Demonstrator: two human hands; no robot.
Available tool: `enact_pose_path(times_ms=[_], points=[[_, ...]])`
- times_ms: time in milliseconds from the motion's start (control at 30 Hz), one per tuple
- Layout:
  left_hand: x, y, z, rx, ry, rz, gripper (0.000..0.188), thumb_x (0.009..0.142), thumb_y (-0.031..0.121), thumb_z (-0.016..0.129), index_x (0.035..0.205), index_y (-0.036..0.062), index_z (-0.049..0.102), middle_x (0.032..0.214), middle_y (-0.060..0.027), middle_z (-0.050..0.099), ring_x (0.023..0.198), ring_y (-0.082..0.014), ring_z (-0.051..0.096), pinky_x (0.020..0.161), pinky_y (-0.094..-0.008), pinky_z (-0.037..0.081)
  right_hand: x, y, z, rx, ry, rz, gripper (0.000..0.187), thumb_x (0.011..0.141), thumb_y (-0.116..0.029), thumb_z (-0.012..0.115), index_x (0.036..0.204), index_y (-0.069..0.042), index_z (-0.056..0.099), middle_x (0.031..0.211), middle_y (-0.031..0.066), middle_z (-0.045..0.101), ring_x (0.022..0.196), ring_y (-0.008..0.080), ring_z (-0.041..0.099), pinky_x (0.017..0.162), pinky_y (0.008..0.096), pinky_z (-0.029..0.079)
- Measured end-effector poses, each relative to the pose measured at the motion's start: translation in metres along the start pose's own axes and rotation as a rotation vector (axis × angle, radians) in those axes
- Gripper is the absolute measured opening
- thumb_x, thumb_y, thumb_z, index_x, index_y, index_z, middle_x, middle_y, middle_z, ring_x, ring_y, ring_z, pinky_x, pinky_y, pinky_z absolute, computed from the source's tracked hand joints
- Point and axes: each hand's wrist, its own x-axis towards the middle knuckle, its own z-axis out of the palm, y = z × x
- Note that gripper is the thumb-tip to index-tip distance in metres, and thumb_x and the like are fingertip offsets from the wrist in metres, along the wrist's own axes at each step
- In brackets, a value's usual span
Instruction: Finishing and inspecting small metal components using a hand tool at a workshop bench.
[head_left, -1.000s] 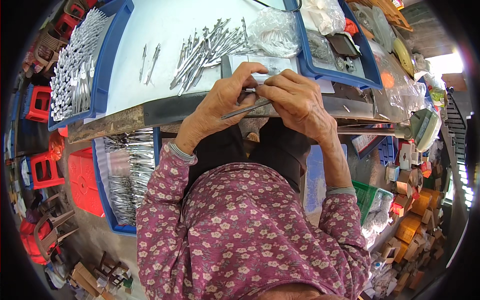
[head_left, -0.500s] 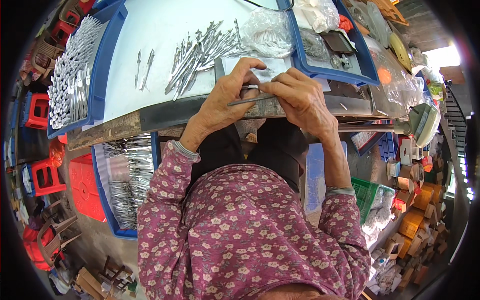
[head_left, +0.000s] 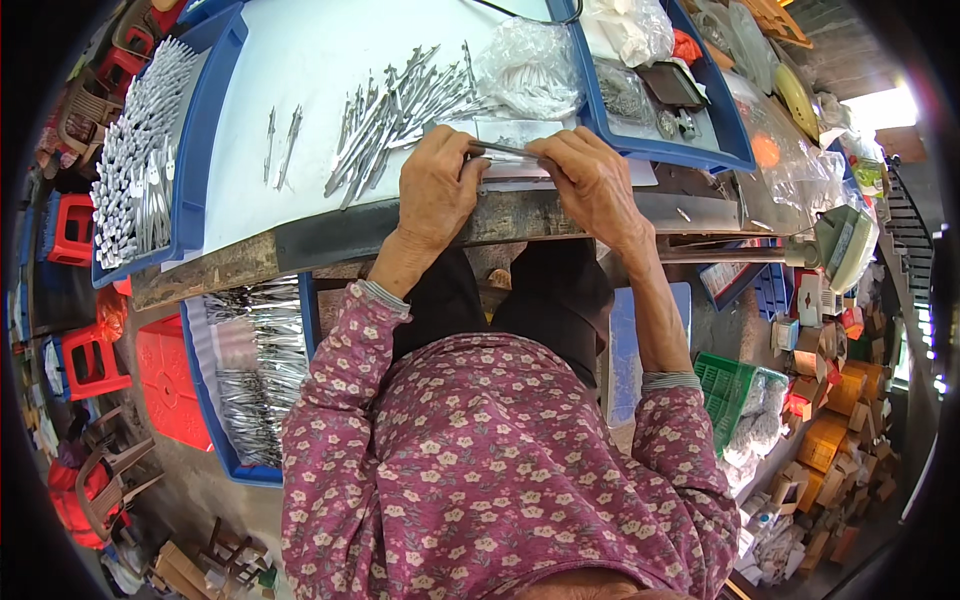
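Note:
My left hand (head_left: 438, 185) and my right hand (head_left: 592, 180) are raised at the near edge of the worktable. Between them they hold a thin dark grey metal rod (head_left: 505, 149), nearly level, each hand pinching one end. Its exact kind is not clear. Fingers cover both tips. Just behind it lies a pale flat sheet (head_left: 515, 131) on the white tabletop (head_left: 290, 60). A heap of slender silver metal parts (head_left: 400, 115) spreads beyond my left hand, with two similar parts (head_left: 289, 147) lying apart to the left.
A blue tray (head_left: 205, 150) of white-ended sticks stands at left; another blue tray (head_left: 690, 150) holding bags and small parts is at right. A clear plastic bag (head_left: 530, 65) sits behind my hands. Below the table, a blue bin (head_left: 250, 475) holds metal pieces.
The rod has turned from slanting below my fingers to nearly level and has moved up. My left hand, formerly curled around a small white-ended piece, now pinches the rod's left end.

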Motion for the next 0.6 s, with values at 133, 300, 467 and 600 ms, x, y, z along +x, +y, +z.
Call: enact_pose_path(times_ms=[133,300,467,600], points=[[-0.002,-0.002,0.001,0.064,0.060,0.053,0.008,0.070,0.003,0.063,0.075,0.0017,0.058,0.070,-0.0095,0.051,0.068,-0.0279,0.053,0.060,-0.0367,0.041,0.006,0.001,-0.002,0.013,0.042,0.037,0.022,0.072,0.003,0.058,0.091,-0.006,0.059,0.077,0.0089,0.057,0.075,0.0281,0.055,0.062,0.0372,0.044],[-0.003,-0.005,-0.002,0.031,0.082,0.046,0.006,0.069,0.003,0.063,0.072,0.0015,0.058,0.070,-0.0092,0.052,0.065,-0.0279,0.053,0.058,-0.0366,0.039,0.017,-0.009,0.001,0.336,0.112,0.329,0.015,0.082,-0.005,0.059,0.096,-0.003,0.060,0.072,0.0094,0.060,0.064,0.0176,0.058,0.058,0.0277,0.044],[-0.005,-0.007,0.003,-0.077,0.144,-0.076,0.006,0.068,0.001,0.063,0.071,0.0010,0.058,0.069,-0.0092,0.051,0.064,-0.0266,0.052,0.058,-0.0353,0.040,0.033,-0.023,0.001,0.706,0.222,0.424,0.017,0.084,-0.008,0.060,0.098,0.002,0.060,0.075,0.0022,0.062,0.067,0.0064,0.054,0.059,0.0210,0.044],[-0.005,-0.008,0.002,-0.013,0.149,0.012,0.006,0.068,0.000,0.063,0.071,0.0011,0.058,0.069,-0.0092,0.051,0.064,-0.0262,0.052,0.058,-0.0349,0.040,0.043,-0.023,0.006,0.771,0.334,0.389,0.018,0.083,-0.005,0.058,0.100,0.000,0.060,0.080,0.0026,0.063,0.067,0.0044,0.052,0.059,0.0185,0.043]])
